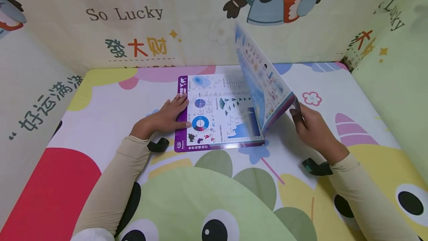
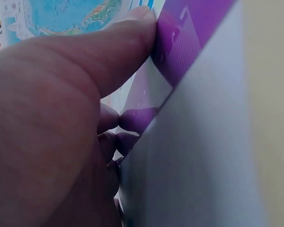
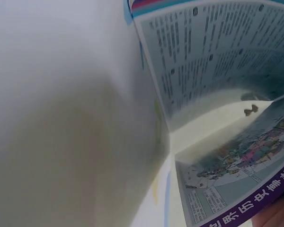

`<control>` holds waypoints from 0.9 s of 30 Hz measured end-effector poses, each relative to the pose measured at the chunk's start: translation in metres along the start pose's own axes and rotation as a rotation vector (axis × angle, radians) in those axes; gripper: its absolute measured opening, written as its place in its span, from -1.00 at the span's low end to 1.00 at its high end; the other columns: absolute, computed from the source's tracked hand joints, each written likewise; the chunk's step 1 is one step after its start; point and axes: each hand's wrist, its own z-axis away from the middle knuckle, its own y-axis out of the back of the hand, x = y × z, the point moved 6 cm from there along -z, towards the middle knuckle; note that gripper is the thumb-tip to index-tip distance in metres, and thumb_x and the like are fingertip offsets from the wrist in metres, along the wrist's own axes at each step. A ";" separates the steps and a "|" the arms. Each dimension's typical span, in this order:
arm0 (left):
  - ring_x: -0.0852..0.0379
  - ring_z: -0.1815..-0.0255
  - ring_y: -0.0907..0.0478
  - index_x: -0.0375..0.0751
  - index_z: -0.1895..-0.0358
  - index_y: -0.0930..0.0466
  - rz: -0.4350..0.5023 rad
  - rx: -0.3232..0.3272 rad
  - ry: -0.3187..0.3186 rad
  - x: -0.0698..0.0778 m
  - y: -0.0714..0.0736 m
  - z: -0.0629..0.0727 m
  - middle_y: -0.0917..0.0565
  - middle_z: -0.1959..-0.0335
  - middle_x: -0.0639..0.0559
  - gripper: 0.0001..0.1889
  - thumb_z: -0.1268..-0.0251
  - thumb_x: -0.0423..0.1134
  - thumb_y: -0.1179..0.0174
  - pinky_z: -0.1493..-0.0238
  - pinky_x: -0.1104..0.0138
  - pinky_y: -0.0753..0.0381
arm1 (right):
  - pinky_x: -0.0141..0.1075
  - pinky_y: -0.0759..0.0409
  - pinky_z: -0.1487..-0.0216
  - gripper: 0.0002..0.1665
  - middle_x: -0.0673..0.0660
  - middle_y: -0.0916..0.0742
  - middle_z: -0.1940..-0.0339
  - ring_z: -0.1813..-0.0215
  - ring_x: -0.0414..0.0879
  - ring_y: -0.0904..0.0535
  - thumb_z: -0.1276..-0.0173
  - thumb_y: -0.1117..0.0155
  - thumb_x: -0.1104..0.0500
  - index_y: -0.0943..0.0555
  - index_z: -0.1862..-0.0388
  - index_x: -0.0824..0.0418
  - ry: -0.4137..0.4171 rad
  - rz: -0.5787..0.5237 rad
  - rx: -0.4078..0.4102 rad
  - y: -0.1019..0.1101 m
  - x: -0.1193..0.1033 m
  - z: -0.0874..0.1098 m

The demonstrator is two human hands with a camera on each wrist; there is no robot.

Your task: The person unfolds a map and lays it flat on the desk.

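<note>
A glossy folded printed chart (image 1: 222,122) with a purple border lies on the table, covered in small charts, diagrams and text. Its right panel (image 1: 264,73) is raised at a slant from a crease. My left hand (image 1: 167,116) rests on the purple left edge with fingers spread. In the left wrist view the thumb (image 2: 118,42) lies on that purple strip. At the right, my right hand (image 1: 311,125) pinches the lower outer corner of the raised panel. Through the right wrist view, the panel's inner faces (image 3: 217,52) show text and pictures; most of that hand is out of frame.
The table (image 1: 113,107) has a colourful cartoon print. Behind it hangs a printed curtain (image 1: 197,18), with pale walls at both sides. Dark wrist devices (image 1: 315,167) are worn near both cuffs.
</note>
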 end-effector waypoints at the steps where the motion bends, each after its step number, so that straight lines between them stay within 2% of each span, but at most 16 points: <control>1: -0.04 -0.55 0.52 -0.22 -0.57 0.21 0.000 -0.003 0.002 0.000 0.000 0.000 0.33 -0.59 -0.09 -0.01 -0.30 0.15 -0.19 -0.45 0.04 0.49 | -0.42 -0.25 0.42 -0.66 0.30 -0.67 0.33 0.48 -0.06 -0.36 -0.34 -0.09 0.53 -0.50 -0.09 0.48 -0.007 0.005 0.010 0.002 0.002 0.001; 7: -0.04 -0.55 0.52 -0.22 -0.56 0.23 -0.011 -0.014 0.017 0.000 0.000 0.000 0.34 -0.59 -0.08 0.00 -0.30 0.16 -0.18 -0.45 0.05 0.50 | -0.43 -0.21 0.44 -0.74 0.27 -0.62 0.47 0.51 -0.04 -0.33 -0.31 -0.11 0.54 -0.52 0.03 0.53 -0.041 0.055 0.063 0.017 0.014 0.008; 16: -0.10 -0.55 0.52 -0.25 -0.56 0.24 -0.021 -0.012 0.044 -0.005 0.002 0.005 0.32 -0.59 -0.13 0.00 -0.31 0.14 -0.18 -0.44 -0.02 0.51 | -0.43 -0.22 0.41 -0.87 0.23 -0.58 0.54 0.49 -0.07 -0.31 -0.28 -0.14 0.53 -0.54 0.19 0.50 -0.084 0.105 0.106 0.038 0.035 0.024; 18: -0.12 -0.55 0.51 -0.27 -0.56 0.23 -0.012 -0.009 0.040 -0.006 0.003 0.006 0.31 -0.58 -0.15 -0.01 -0.31 0.12 -0.18 -0.43 -0.04 0.51 | -0.44 -0.23 0.39 -0.89 0.24 -0.58 0.54 0.47 -0.10 -0.31 -0.29 -0.15 0.53 -0.54 0.20 0.49 -0.097 0.109 0.111 0.041 0.040 0.028; 25: -0.12 -0.55 0.51 -0.27 -0.56 0.21 0.004 -0.006 0.047 -0.013 0.005 0.010 0.31 -0.59 -0.15 0.01 -0.28 0.13 -0.20 -0.43 -0.05 0.53 | -0.54 -0.25 0.32 -0.77 0.38 -0.70 0.33 0.39 -0.18 -0.34 -0.29 -0.17 0.50 -0.60 0.07 0.49 -0.164 0.131 0.096 0.047 0.059 0.040; 27: -0.11 -0.55 0.51 -0.25 -0.56 0.22 0.008 -0.009 0.047 -0.015 0.006 0.011 0.32 -0.59 -0.14 0.02 -0.28 0.13 -0.21 -0.43 -0.03 0.53 | -0.55 -0.24 0.30 -0.77 0.39 -0.70 0.34 0.39 -0.22 -0.33 -0.26 -0.18 0.51 -0.61 0.09 0.50 -0.173 0.141 0.100 0.049 0.062 0.043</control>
